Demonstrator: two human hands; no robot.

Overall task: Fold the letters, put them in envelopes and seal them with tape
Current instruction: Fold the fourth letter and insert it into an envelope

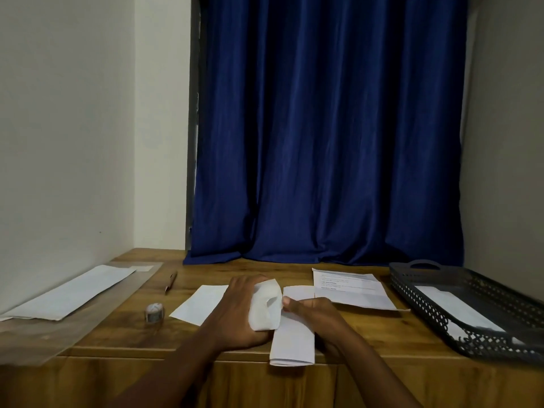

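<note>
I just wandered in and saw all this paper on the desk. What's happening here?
A person is stuffing letters into envelopes. The left hand grips an envelope with its mouth held open, while the right hand holds a folded letter at that opening; it is not inside yet. Another letter lies unfolded behind, a roll of tape and a pen wait on the left, and a black tray on the right holds an envelope.
</note>
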